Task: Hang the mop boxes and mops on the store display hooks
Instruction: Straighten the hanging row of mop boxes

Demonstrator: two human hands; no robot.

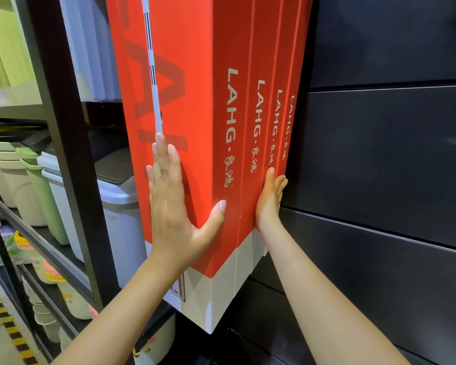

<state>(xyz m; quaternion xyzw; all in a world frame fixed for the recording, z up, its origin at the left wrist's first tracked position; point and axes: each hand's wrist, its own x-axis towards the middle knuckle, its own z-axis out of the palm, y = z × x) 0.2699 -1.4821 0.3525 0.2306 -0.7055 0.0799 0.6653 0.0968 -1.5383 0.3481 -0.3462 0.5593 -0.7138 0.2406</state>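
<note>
**Four red boxes pressed between two flat hands**

Four tall red cardboard mop boxes (pixel 232 127) with white bottoms sit side by side, high in the middle of the view, their near spines lettered LAHG. The right-hand box lies close to the dark slatted panel wall (pixel 392 154). In the narrow gap between them sits the right hand (pixel 270 198), fingers straight and palm pressed against that box's side. The left hand (pixel 171 206) lies flat on the broad left face of the left-hand box, fingers straight and pointing up, thumb spread round the near corner onto the spine. Neither hand curls round anything. Some open room lies between the boxes and the black metal shelf upright (pixel 63 127) to the left, and dark space shows below their bottoms.

The upper frame edge cuts off the box tops, so what carries them cannot be told. A white, black-banded pole (pixel 153 75) runs down the broad face to the left fingertips; whether it is printed or real is unclear.

Pale green and grey lidded plastic bins (pixel 121 206) stand on the left shelves. Yellow-and-black striped tape (pixel 8 325) crosses the floor at the near left.
</note>
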